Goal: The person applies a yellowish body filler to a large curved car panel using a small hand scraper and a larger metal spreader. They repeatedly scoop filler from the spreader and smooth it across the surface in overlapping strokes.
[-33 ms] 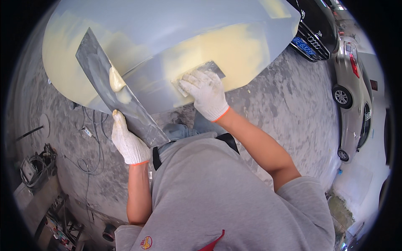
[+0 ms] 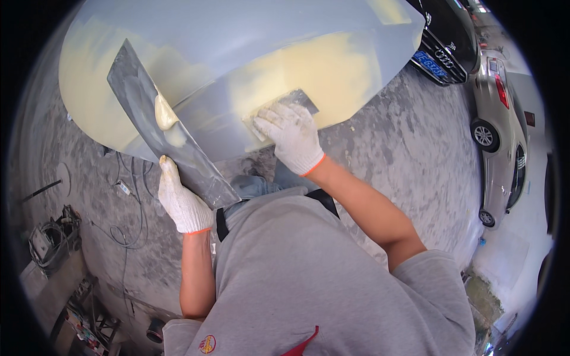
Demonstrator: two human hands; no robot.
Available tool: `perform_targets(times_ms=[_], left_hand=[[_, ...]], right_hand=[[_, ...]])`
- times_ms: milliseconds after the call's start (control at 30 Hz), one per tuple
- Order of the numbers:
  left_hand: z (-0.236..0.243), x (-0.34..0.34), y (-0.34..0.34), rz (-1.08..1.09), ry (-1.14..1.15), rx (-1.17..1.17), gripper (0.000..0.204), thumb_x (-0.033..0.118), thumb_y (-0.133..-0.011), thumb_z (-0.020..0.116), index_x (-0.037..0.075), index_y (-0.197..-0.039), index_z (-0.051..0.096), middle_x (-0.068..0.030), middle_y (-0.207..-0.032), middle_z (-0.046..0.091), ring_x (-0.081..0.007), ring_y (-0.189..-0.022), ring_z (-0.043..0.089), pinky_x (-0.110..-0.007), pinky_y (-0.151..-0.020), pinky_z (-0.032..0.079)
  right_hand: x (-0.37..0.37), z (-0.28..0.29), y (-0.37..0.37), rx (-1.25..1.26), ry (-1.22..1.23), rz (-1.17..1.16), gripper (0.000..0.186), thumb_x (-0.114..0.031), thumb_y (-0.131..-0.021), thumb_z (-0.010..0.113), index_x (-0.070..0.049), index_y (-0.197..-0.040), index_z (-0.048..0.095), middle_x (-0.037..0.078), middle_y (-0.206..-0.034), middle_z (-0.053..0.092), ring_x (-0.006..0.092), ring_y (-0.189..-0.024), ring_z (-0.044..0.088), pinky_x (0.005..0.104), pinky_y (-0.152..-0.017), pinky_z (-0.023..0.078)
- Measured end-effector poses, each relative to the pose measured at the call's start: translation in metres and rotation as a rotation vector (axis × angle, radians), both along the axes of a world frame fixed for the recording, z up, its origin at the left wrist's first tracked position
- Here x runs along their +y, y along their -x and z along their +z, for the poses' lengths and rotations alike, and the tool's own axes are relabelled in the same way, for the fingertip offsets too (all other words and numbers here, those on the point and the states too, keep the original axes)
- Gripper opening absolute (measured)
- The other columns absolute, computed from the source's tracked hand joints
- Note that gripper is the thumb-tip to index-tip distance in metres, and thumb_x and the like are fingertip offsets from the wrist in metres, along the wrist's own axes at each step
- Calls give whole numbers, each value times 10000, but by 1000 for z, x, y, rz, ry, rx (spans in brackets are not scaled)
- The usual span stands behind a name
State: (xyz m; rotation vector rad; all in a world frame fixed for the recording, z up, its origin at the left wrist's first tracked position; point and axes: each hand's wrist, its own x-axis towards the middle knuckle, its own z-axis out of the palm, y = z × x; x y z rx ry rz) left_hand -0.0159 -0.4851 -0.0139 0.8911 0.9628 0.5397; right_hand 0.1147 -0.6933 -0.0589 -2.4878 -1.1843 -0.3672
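Note:
My left hand (image 2: pixel 183 202), in a white knit glove with an orange cuff, grips the lower part of a long grey mixing board (image 2: pixel 205 172), its thumb along the edge. The board slants up over the panel, and a dollop of cream-yellow putty (image 2: pixel 164 114) sits on it. My gloved right hand (image 2: pixel 290 133) is closed around a flat grey putty spreader (image 2: pixel 306 101). The spreader lies against the lower part of a curved grey car body panel (image 2: pixel 196 44), over a broad patch of pale yellow putty (image 2: pixel 341 71). My fingers hide much of the spreader.
At the upper right stand a black car (image 2: pixel 445 50) and a beige car (image 2: pixel 499 130). Hoses or cables (image 2: pixel 139 219) snake over the stained grey floor (image 2: pixel 404 148) at left. Coiled equipment (image 2: pixel 50 240) and a cluttered rack (image 2: pixel 89 323) stand at the lower left.

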Motion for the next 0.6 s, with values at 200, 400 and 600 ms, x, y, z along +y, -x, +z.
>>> perform_targets(times_ms=[200, 400, 600], left_hand=[[4, -8, -4, -19, 10, -21, 442, 350, -1127, 630, -27, -1357, 650, -110, -1241, 720, -224, -1038, 703, -376, -943, 580], [4, -6, -4, -26, 55, -14, 438, 347, -1124, 637, -26, -1355, 651, -108, -1246, 717, -222, -1045, 699, -370, -961, 569], [1, -7, -7, 6, 23, -12, 428, 335, -1128, 629, -31, -1348, 655, -99, -1234, 715, -220, -1029, 704, -381, -937, 582]], right_hand=[[-17, 3, 44, 117, -21, 35, 460, -73, -794, 695, -173, -1241, 741, 15, -1293, 730, 260, -1261, 656, 483, -1063, 489], [-37, 26, 71, 237, 12, 27, 459, -65, -772, 712, -123, -1227, 735, 41, -1262, 733, 289, -1226, 670, 472, -1030, 509], [-43, 24, -17, 32, -205, -83, 420, -5, -773, 721, -117, -1173, 779, 62, -1188, 783, 314, -1176, 703, 466, -1032, 503]])
